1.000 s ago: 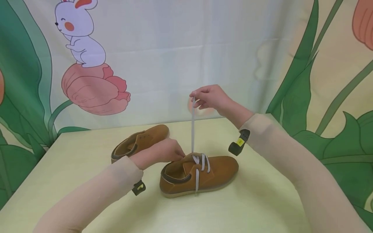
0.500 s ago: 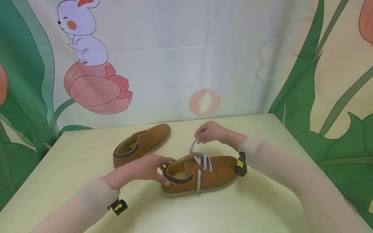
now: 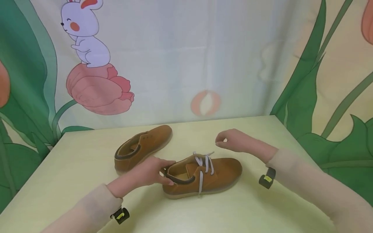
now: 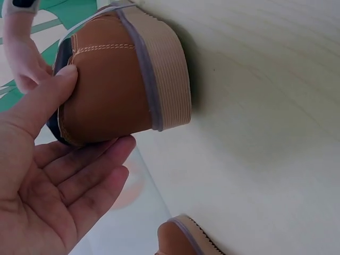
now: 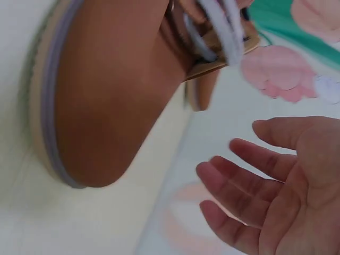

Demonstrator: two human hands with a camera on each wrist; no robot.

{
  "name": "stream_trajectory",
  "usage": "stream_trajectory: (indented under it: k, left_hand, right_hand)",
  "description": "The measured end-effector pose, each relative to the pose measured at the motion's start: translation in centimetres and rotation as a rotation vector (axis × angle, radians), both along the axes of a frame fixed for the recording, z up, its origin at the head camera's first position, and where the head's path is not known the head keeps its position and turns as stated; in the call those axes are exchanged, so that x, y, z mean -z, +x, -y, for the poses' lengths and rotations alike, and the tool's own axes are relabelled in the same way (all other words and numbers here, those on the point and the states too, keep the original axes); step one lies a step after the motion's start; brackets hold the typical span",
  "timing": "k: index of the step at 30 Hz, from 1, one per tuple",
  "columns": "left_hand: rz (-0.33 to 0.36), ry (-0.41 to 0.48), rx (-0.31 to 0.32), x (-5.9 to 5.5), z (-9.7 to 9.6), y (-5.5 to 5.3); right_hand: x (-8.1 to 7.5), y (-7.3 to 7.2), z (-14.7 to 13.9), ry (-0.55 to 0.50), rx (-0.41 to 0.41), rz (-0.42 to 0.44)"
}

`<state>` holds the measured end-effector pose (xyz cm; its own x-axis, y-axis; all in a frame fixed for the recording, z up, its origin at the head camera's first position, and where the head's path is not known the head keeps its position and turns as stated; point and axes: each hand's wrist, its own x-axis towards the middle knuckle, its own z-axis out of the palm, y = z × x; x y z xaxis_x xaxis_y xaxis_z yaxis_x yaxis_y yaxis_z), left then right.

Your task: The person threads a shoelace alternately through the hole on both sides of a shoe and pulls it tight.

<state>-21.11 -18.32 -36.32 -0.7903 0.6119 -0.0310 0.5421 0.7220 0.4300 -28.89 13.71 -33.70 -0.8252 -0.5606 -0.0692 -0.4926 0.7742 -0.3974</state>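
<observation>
A brown shoe (image 3: 225,171) stands on the table with its toe to the right, threaded with a pale grey lace (image 3: 201,179). One lace end hangs down the near side; the other lies at the far side of the tongue. My left hand (image 3: 150,170) pinches the heel, thumb on the near side and fingers on the far side, as the left wrist view shows at the heel counter (image 4: 106,95). Beyond the toe, my right hand (image 3: 236,140) is in the air, holding nothing. Its fingers are loosely curved in the right wrist view, apart from the shoe.
A second brown shoe (image 3: 158,137), with no lace in its eyelets, lies behind and to the left on the pale table (image 3: 242,213). Past the table's back edge hangs a curtain (image 3: 163,71) printed with a rabbit and flowers.
My right hand has come down, let go of the lace and moved right. The raised lace end has dropped beside the shoe. My left hand has moved from the tongue area to the heel.
</observation>
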Motion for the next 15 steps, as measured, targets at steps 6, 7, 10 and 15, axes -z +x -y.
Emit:
stream_trajectory:
  k: [6,7,10,15]
  left_hand:
    - [-0.054,0.017,0.013,0.9,-0.6,-0.2]
    - [-0.065,0.020,0.017,1.1,-0.8,-0.2]
    - [-0.105,0.037,0.038,1.4,-1.8,-0.5]
    - [-0.085,0.072,-0.002,1.3,-4.1,-2.0]
  right_hand:
    - [-0.6,4.4,-2.4,-0.071,0.029,-0.068]
    - [-0.5,5.0,-2.7,-0.092,0.035,-0.071]
    - [-0.4,6.8,-3.6,-0.142,0.044,-0.102]
    - [-0.6,8.2,-4.8,-0.195,0.020,-0.163]
